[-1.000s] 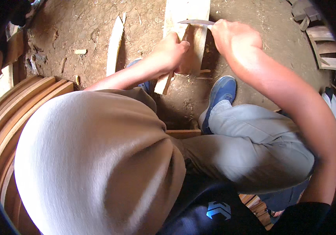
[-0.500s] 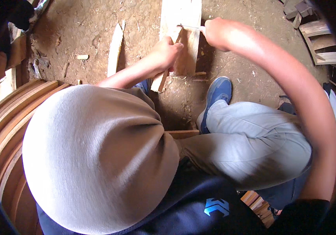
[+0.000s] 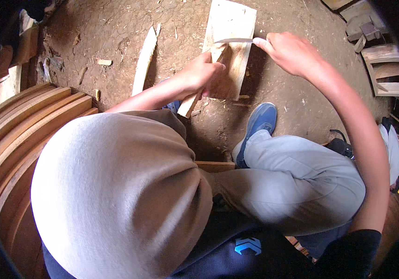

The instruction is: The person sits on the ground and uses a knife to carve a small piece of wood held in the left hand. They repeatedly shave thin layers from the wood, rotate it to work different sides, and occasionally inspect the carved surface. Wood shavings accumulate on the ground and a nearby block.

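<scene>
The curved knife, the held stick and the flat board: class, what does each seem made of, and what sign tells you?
Curved knife: blade probably smooth metal, from its grey sheen; its handle is mostly hidden.
Held stick: wood, apparently unvarnished, from its pale, matte faces.
Flat board: probably bare wood too, pale yellowish with darker patches; whether it is planed smooth cannot be told.

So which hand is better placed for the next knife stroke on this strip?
Probably the right hand: it holds the knife near the far end of the wooden strip. The left hand is occupied gripping that strip.
</scene>
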Action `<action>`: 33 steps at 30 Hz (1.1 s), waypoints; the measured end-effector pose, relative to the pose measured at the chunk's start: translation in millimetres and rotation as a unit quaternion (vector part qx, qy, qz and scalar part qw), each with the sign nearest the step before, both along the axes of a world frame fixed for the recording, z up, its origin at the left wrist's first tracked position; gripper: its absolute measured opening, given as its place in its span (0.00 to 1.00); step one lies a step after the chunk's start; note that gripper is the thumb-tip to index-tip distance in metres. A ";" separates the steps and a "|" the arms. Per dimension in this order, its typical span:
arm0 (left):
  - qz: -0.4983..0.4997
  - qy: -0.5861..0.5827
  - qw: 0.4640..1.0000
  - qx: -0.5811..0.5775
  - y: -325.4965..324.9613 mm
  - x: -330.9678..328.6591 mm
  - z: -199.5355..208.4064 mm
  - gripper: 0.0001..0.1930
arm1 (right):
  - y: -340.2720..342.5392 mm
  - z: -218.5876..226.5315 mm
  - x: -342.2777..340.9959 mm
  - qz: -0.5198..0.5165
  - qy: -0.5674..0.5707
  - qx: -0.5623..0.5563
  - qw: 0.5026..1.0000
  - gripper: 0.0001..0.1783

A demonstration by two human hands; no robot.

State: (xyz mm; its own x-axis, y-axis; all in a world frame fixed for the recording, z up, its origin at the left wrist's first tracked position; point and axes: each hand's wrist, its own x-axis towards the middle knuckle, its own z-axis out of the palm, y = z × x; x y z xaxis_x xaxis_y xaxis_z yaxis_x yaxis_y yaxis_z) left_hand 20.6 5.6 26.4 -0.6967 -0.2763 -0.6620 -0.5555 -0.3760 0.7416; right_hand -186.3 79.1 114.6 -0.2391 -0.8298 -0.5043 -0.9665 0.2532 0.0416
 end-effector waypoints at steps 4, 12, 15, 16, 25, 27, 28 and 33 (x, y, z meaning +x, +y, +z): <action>-0.024 -0.023 0.999 0.016 -4.0 1.8 -1.8 0.12 | -0.3 -4.7 -5.7 -0.003 -0.008 0.045 0.999 0.36; -0.051 0.002 0.994 -0.093 -7.4 4.3 -35.6 0.22 | -0.3 -14.3 -13.2 0.087 0.034 -0.004 0.996 0.33; -0.080 0.001 0.977 -0.200 -8.3 5.2 -45.7 0.25 | -5.8 -12.9 -5.5 0.096 0.057 0.013 0.994 0.31; -0.100 -0.023 0.971 -0.215 -11.5 3.3 -31.6 0.26 | -7.2 -10.7 -0.1 0.088 0.062 0.026 0.994 0.30; -0.132 -0.060 0.960 -0.239 -5.7 1.8 -22.4 0.27 | -13.9 -8.5 5.8 0.014 0.058 0.038 0.997 0.30; -0.139 -0.056 0.965 -0.215 -7.9 -1.7 -16.6 0.27 | -6.1 -4.8 1.6 -0.044 0.056 0.041 0.997 0.31; -0.131 -0.045 0.960 -0.244 -6.7 -1.2 -24.1 0.27 | -7.6 2.0 3.9 -0.043 0.054 0.055 0.996 0.30; -0.118 -0.030 0.939 -0.321 -4.1 4.9 -41.1 0.26 | -11.7 19.7 19.3 -0.015 0.049 0.056 0.997 0.29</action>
State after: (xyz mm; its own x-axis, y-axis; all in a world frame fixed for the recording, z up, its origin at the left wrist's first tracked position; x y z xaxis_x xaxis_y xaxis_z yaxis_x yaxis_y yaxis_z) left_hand 25.5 1.5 -14.7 -0.7559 -0.4742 -0.4515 -0.6150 0.2776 0.7380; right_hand -167.0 67.4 134.3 -0.3160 -0.7608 -0.5669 -0.9483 0.2713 0.1645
